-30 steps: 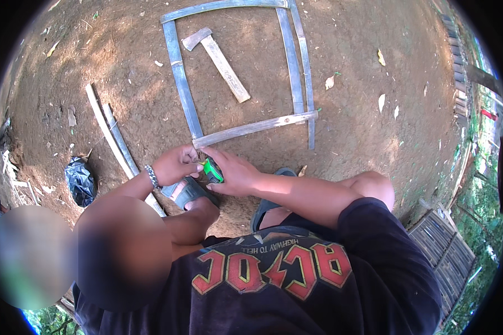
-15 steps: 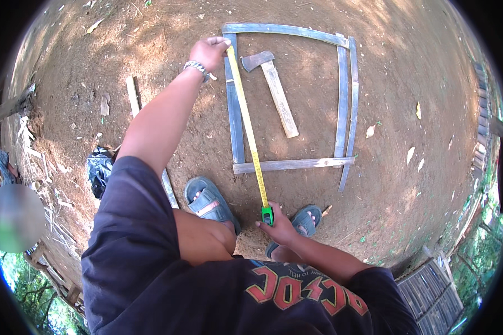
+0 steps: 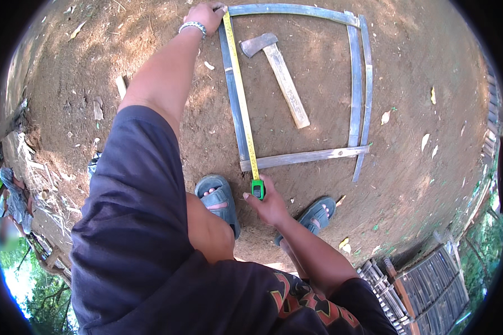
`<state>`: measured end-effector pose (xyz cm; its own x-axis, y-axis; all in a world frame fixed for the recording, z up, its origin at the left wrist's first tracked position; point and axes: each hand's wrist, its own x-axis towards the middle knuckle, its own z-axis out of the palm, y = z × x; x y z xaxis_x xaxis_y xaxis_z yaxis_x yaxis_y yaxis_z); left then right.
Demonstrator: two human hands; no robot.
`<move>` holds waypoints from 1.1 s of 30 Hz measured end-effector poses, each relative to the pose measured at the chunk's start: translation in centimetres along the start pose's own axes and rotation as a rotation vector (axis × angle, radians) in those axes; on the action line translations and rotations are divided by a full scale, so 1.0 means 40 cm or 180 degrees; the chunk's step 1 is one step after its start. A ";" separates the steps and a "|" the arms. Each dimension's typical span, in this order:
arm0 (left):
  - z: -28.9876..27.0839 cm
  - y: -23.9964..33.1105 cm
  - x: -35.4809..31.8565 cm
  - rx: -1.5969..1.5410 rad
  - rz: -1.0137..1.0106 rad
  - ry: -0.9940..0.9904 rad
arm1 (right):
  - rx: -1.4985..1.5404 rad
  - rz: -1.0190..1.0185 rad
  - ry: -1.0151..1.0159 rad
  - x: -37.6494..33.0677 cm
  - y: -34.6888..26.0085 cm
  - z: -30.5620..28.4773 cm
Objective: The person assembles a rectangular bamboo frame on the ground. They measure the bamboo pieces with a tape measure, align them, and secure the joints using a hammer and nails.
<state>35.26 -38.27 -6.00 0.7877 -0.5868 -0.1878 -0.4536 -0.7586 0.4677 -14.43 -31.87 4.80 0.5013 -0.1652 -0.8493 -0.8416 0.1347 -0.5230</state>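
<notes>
Brown earth (image 3: 413,156) bears a slatted frame (image 3: 304,157), an axe (image 3: 285,84) lying inside it. Pinched closed, the left hand (image 3: 205,18) holds one end of a yellow tape (image 3: 241,91) at the frame's upper-left corner; the tape runs along the left side to its green case (image 3: 257,189), gripped by the partly closed right hand (image 3: 270,205) just beyond the lower edge.

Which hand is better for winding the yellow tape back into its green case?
The right hand, I think: it holds the green case, just below the frame. The left hand reaches out to the frame's far left corner, at the yellow tape's other end.
</notes>
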 end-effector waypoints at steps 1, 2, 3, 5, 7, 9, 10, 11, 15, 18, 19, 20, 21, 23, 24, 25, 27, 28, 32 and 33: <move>-0.021 0.002 -0.005 -0.0115 0.0131 -0.0033 | 0.0130 -0.0100 -0.0028 0.008 0.005 0.008; -0.020 -0.010 -0.004 -0.0150 0.0267 -0.0033 | 0.0272 -0.0140 -0.0066 0.003 0.020 0.025; -0.024 -0.019 -0.013 -0.0152 0.0274 -0.0045 | 0.0188 -0.0226 -0.0001 0.004 0.031 0.040; -0.029 -0.006 -0.013 -0.0189 0.0338 -0.0051 | 0.0008 -0.0414 0.0186 0.020 0.044 0.048; -0.025 -0.012 -0.011 -0.0232 0.0382 0.0000 | -0.0155 -0.0463 0.0235 0.023 0.063 0.058; -0.005 -0.020 -0.004 -0.0276 0.0492 0.0047 | -0.0425 -0.0640 0.0409 0.023 0.105 0.081; -0.002 -0.023 -0.004 -0.0286 0.0535 0.0089 | -0.0381 -0.0632 0.0361 0.024 0.114 0.083; 0.001 -0.024 -0.003 -0.0283 0.0549 0.0077 | -0.0339 -0.0622 0.0316 0.024 0.122 0.085; -0.009 -0.033 0.005 -0.0318 0.0561 0.0021 | -0.0208 -0.0629 0.0099 0.034 0.137 0.079; 0.002 -0.044 0.007 -0.0297 0.0593 0.0032 | -0.0135 -0.0580 0.0081 0.031 0.131 0.078; 0.005 -0.052 0.014 -0.0268 0.0616 0.0062 | -0.0198 -0.0564 0.0091 0.030 0.124 0.076; 0.007 -0.061 0.021 -0.0226 0.0616 0.0057 | -0.0258 -0.0549 0.0101 0.028 0.117 0.074; 0.007 -0.070 0.027 -0.0182 0.0619 0.0051 | -0.0317 -0.0534 0.0112 0.027 0.115 0.075; 0.009 -0.062 0.032 -0.0147 0.0582 0.0020 | -0.0236 -0.0478 0.0108 0.030 0.122 0.078; 0.007 -0.059 0.033 -0.0137 0.0523 0.0003 | -0.0191 -0.0450 0.0108 0.031 0.125 0.080; 0.007 -0.059 0.032 -0.0121 0.0464 -0.0009 | -0.0165 -0.0450 0.0089 0.032 0.126 0.080; 0.009 -0.061 0.023 -0.0244 0.0476 0.0069 | -0.0104 -0.0451 0.0053 0.030 0.124 0.078; 0.005 -0.059 0.020 -0.0302 0.0489 0.0115 | -0.0125 -0.0385 0.0040 0.029 0.118 0.077; -0.013 -0.027 -0.001 -0.0312 0.0480 0.0020 | -0.0153 -0.0233 0.0039 0.020 0.096 0.068; -0.013 -0.012 -0.011 -0.0305 0.0465 0.0002 | -0.0146 -0.0217 0.0057 0.019 0.095 0.067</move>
<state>35.35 -37.50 -5.68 0.7164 -0.6887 -0.1113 -0.5215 -0.6346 0.5703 -16.70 -28.87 1.96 0.5545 -0.1900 -0.8102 -0.8142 0.0777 -0.5754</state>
